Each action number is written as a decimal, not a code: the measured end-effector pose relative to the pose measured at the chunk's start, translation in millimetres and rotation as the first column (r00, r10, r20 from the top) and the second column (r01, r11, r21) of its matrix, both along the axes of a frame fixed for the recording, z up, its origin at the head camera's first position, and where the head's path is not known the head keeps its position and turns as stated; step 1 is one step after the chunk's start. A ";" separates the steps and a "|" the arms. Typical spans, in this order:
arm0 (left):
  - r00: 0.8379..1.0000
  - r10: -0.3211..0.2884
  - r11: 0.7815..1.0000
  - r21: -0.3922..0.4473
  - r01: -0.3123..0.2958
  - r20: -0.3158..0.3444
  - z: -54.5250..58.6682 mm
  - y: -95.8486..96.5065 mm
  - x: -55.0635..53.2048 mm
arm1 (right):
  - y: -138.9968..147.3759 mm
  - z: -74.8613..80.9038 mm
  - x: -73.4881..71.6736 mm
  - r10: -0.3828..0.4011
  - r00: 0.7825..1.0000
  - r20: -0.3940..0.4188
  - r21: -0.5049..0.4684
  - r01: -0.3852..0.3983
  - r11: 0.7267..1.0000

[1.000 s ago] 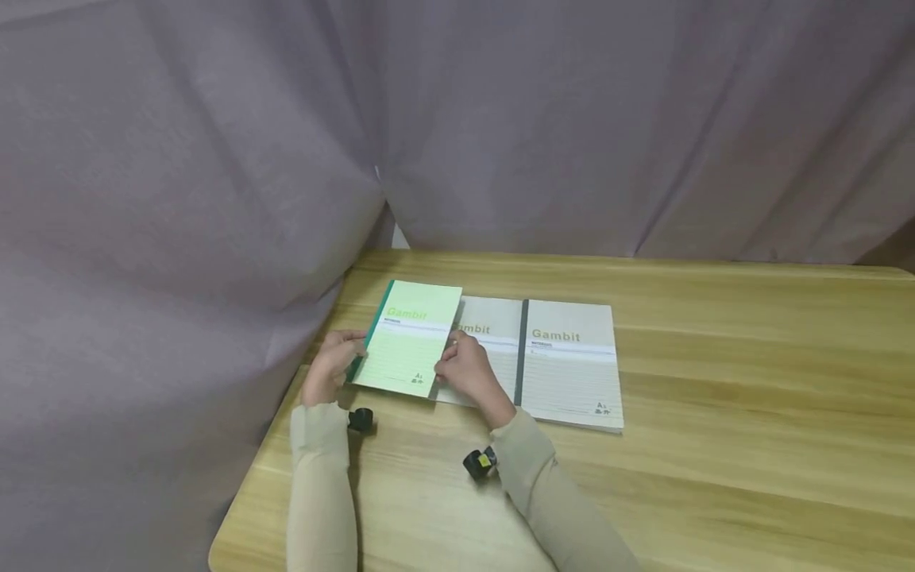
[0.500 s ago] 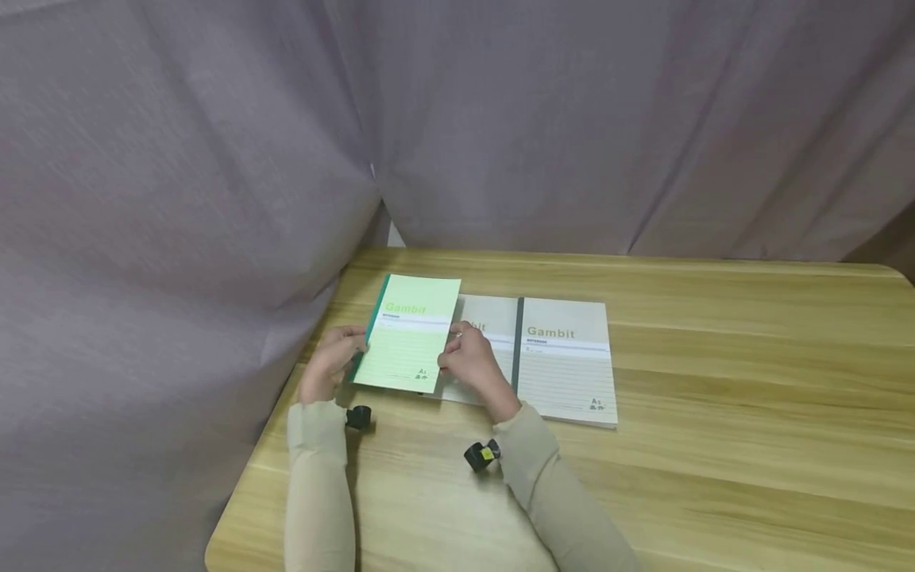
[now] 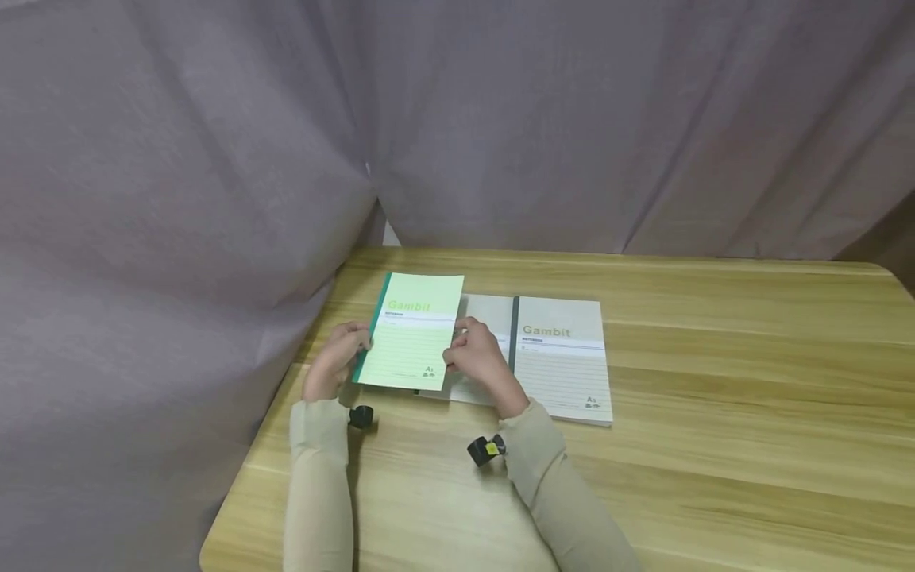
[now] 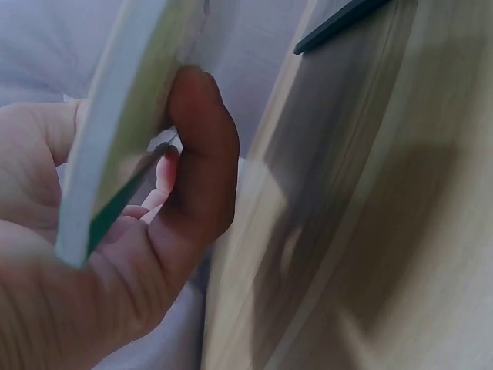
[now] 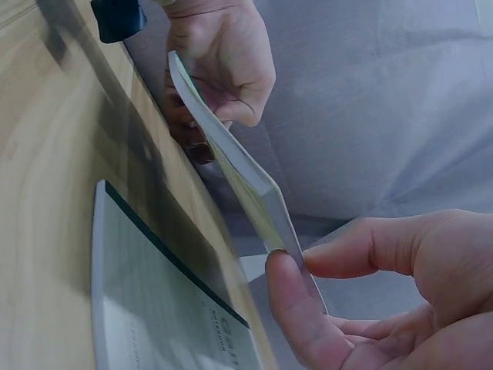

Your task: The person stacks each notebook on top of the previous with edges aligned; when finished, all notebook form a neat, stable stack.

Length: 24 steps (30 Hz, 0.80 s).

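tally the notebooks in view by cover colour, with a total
Green: 1, the lifted notebook
Pale grey: 2, the partly covered notebook and the dark-spined notebook beside it
Total: 3 notebooks

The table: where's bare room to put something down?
The table is bare right of the rightmost notebook and between the sleeves. It's crowded left of that notebook, where the left hand and right hand hold the green notebook.
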<state>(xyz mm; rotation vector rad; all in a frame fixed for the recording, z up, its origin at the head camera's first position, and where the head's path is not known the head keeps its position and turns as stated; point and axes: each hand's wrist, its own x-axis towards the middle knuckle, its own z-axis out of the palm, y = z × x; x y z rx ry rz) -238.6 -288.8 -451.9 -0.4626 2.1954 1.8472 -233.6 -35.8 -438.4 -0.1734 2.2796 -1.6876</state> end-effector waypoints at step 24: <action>0.998 -0.025 0.999 -0.037 0.023 -0.061 2.9 25.1 -2.1 | 19.2 0.6 1.6 -0.044 0.999 0.014 -0.004 0.044 0.999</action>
